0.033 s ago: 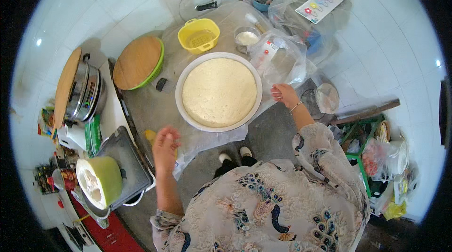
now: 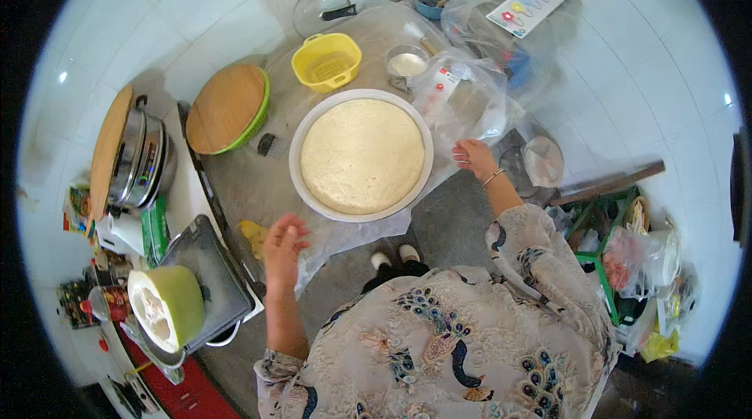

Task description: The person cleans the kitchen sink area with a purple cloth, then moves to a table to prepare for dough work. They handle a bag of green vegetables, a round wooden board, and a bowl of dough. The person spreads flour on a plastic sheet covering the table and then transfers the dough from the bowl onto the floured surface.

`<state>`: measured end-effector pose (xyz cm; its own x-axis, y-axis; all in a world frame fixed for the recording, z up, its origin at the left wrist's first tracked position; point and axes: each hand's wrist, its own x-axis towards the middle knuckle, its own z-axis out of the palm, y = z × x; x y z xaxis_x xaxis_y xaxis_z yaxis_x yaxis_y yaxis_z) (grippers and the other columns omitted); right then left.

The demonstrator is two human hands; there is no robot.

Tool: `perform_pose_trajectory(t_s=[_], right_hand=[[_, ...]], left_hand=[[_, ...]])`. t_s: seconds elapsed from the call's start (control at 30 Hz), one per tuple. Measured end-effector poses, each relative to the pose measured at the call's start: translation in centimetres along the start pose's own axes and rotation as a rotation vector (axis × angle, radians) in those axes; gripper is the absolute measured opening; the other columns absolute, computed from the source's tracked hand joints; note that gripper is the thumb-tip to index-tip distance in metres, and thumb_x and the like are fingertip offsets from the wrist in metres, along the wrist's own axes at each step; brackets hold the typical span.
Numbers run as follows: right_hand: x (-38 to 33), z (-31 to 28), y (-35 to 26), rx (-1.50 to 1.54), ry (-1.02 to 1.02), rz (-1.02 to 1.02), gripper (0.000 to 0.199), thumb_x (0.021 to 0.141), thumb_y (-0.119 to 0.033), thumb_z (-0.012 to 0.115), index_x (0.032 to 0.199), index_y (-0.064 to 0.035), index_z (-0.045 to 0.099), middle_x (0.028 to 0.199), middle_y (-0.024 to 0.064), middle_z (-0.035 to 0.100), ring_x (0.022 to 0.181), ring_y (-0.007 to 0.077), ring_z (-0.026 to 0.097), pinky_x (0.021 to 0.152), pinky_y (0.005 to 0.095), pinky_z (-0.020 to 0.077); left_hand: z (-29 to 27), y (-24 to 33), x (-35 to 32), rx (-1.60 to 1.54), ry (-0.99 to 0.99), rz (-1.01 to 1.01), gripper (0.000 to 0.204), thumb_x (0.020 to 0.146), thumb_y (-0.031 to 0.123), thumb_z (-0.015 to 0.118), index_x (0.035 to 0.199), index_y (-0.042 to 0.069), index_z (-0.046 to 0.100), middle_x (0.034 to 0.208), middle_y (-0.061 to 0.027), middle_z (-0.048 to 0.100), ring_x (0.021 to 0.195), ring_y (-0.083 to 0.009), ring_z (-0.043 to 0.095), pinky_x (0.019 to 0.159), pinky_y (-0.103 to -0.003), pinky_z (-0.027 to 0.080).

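Note:
A large white basin [image 2: 427,145] stands on the plastic-covered table in front of me, filled almost to its rim with pale, smooth dough [image 2: 362,154]. My left hand [image 2: 285,245] hovers at the basin's near left side with loosely bent, parted fingers and nothing in it. A crumpled yellow thing [image 2: 254,239] lies just beside that hand. To the right of the basin is my right hand [image 2: 474,158], apart from the rim, empty and with fingers loosely extended. A clear plastic bag [image 2: 479,110] lies close beyond it.
Behind the basin sit a yellow basket [image 2: 327,63] and a metal bowl with white contents [image 2: 407,65]. Left of it are a black brush [image 2: 267,144], a green basket under a round wooden board [image 2: 227,109] and a steel pot [image 2: 139,154]. A green crate [image 2: 607,258] stands at right.
My left hand has shifted slightly right, closer to the basin, and more of the yellow thing shows beside it. My right hand has barely moved. The view has shifted a little.

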<state>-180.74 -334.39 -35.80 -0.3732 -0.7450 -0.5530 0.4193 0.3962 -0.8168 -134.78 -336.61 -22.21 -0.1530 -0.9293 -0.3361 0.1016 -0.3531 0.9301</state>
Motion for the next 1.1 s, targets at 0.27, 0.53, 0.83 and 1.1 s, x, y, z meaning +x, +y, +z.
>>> perform_pose_trajectory(t_s=[0.27, 0.53, 0.83, 1.1], right_hand=[[2.4, -3.9, -2.6, -0.09, 0.224, -0.167, 0.028, 0.081, -0.023, 0.057, 0.1, -0.0017, 0.058, 0.081, 0.0047, 0.06, 0.064, 0.0139, 0.058, 0.05, 0.027, 0.0465], [14.3, -5.5, -12.3, -1.142, 0.468, -0.892, 0.044, 0.076, -0.019, 0.059, 0.117, -0.0062, 0.05, 0.117, 0.0185, 0.05, 0.113, 0.031, 0.046, 0.092, 0.0398, 0.0394], [22.1, -10.1, -16.5, -1.584, 0.277, -0.832, 0.014, 0.077, -0.016, 0.055, 0.088, -0.0095, 0.06, 0.086, 0.0124, 0.06, 0.087, 0.0277, 0.057, 0.081, 0.0397, 0.0439], [17.1, -12.7, -24.1, -0.917, -0.038, -0.809, 0.015, 0.081, -0.019, 0.055, 0.085, -0.0042, 0.057, 0.073, 0.0096, 0.059, 0.064, 0.019, 0.055, 0.064, 0.0307, 0.046]], left_hand=[[6.1, -2.1, 4.0, 0.068, -0.28, -0.167, 0.032, 0.088, 0.016, 0.05, 0.117, 0.003, 0.048, 0.104, -0.0092, 0.058, 0.087, -0.0168, 0.058, 0.069, -0.027, 0.047], [21.2, -4.9, 8.6, 0.25, -0.569, -0.143, 0.06, 0.081, 0.017, 0.06, 0.131, -0.002, 0.033, 0.122, -0.0157, 0.046, 0.104, -0.0214, 0.052, 0.078, -0.032, 0.048], [35.4, -15.4, 17.8, 0.964, -0.139, 0.298, 0.103, 0.066, 0.021, 0.073, 0.138, 0.002, 0.001, 0.132, -0.0382, 0.013, 0.118, -0.044, 0.034, 0.086, -0.04, 0.046], [37.7, -12.0, 19.8, 0.572, -0.111, -0.324, 0.094, 0.068, 0.009, 0.069, 0.136, 0.0, 0.005, 0.105, -0.0296, 0.05, 0.073, -0.0323, 0.061, 0.057, -0.039, 0.053]])
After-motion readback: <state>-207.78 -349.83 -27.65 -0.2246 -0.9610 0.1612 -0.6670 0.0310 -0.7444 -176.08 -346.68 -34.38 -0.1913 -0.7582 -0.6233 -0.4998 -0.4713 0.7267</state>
